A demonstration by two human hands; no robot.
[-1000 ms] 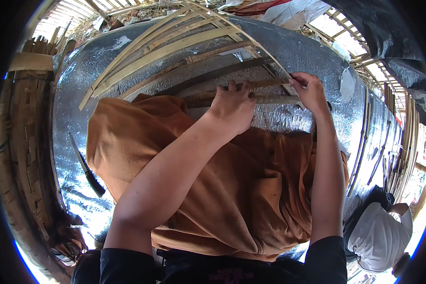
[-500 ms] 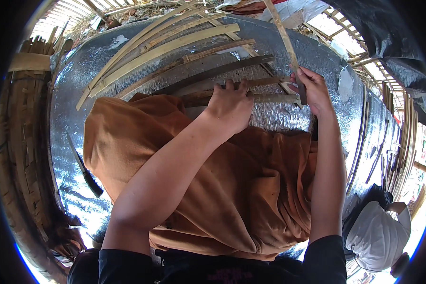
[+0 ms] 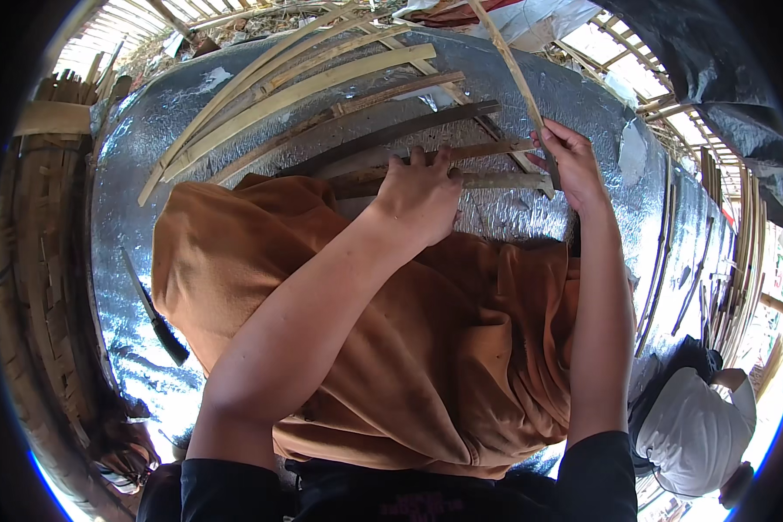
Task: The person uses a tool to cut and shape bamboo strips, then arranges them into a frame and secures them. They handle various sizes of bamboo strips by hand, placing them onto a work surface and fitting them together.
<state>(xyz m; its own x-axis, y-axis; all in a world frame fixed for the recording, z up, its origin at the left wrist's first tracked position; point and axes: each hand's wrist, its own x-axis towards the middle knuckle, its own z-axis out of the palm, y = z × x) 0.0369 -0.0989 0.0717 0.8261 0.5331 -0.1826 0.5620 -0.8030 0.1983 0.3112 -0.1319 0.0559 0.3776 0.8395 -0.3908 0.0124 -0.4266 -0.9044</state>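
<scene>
My left hand lies palm down over the nearest bamboo strips, its fingers spread and slightly bent on them. To the right, my right hand is closed around a long bamboo strip, which rises away toward the far edge, tilted left. Its lower end crosses the right ends of the strips by my left hand. Beyond my hands, several pale and dark strips lie fanned out, roughly side by side. A crossing strip runs under their right part.
Brown cloth covers my lap. A knife with a black handle lies to the left on the silvery sheet. Bamboo poles stand along the left. At the lower right is a person in a light shirt.
The far end of the strip in my right hand has swung slightly left. My left hand and the strips under it have shifted a little left.
</scene>
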